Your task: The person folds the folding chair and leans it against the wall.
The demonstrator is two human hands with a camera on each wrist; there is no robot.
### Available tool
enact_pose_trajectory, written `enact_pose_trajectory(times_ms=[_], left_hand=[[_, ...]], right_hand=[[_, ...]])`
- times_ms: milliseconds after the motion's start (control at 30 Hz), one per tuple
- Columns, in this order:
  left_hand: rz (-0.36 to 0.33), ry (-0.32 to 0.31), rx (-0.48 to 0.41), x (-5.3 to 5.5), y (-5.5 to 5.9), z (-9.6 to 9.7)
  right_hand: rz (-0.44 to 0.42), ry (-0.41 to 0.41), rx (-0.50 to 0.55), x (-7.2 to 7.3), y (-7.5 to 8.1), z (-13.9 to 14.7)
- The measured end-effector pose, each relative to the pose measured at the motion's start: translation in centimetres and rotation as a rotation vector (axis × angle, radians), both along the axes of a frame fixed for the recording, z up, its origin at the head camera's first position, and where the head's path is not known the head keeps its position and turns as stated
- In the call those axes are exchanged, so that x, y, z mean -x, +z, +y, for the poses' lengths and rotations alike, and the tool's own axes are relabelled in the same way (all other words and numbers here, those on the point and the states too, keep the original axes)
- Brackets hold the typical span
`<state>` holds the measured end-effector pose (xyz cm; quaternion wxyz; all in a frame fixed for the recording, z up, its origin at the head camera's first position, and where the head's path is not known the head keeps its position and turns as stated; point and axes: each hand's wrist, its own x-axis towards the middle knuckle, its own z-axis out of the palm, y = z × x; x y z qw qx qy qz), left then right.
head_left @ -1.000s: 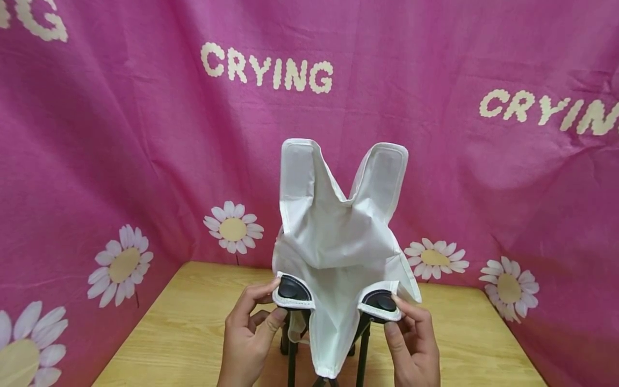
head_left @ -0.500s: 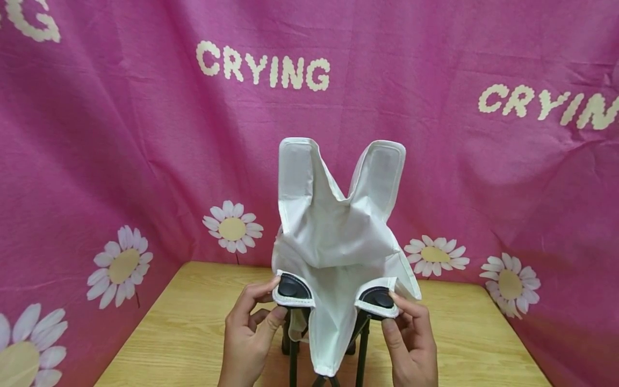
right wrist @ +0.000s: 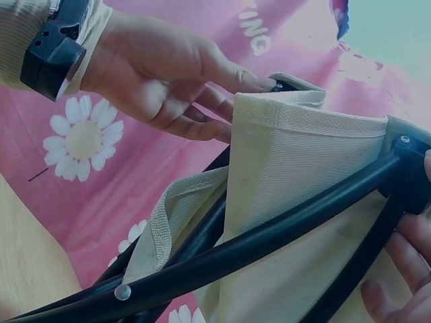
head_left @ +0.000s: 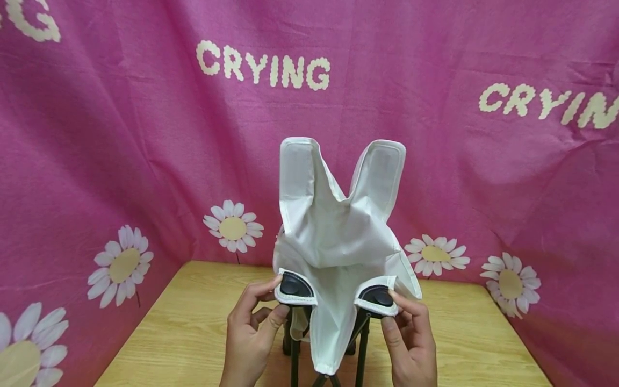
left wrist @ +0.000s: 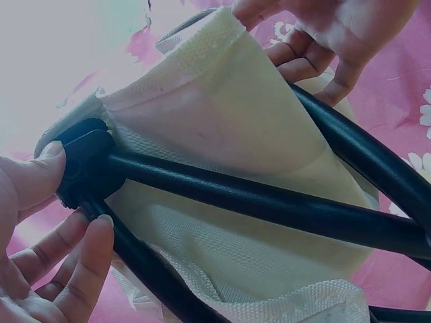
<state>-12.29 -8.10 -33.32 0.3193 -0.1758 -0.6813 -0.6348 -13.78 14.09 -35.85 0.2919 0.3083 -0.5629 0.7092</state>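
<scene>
A folding camp chair with a white fabric seat and black tube legs stands over the table between my hands. My left hand pinches its near left corner, where a black corner cap sits in a fabric pocket. Opposite it, my right hand pinches the near right corner with its own black cap. In the left wrist view, the left thumb lies on a black plastic joint from which two tubes run. Two fabric flaps rise at the back.
The wooden table spreads to both sides of the chair. Behind and beside it hangs a pink cloth printed with daisies and lettering. A black wrist device is strapped on the right wrist.
The near right corner, with my right hand on it, has shifted slightly up and left. The left corner has edged a little right. Both hands keep their hold.
</scene>
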Motion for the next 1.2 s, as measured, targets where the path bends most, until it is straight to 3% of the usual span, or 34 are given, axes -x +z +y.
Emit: enact_pose_trajectory(times_ms=[133, 400, 600, 967, 1200], left_hand=[[-0.013, 0.004, 0.003, -0.36, 0.67, 0.17], [-0.006, 0.001, -0.010, -0.36, 0.71, 0.28], [-0.056, 0.004, -0.024, -0.31, 0.83, 0.35], [-0.078, 0.011, -0.025, -0.27, 0.88, 0.44], [-0.059, 0.003, -0.024, -0.24, 0.80, 0.45]], right_hand=[[0.022, 0.015, 0.000, 0.20, 0.03, -0.01], [-0.010, 0.014, -0.004, 0.06, 0.19, -0.12], [0.012, 0.028, -0.008, 0.24, 0.20, -0.14], [-0.025, -0.004, -0.030, 0.24, 0.16, -0.16], [0.010, 0.025, -0.017, 0.41, 0.05, -0.31]])
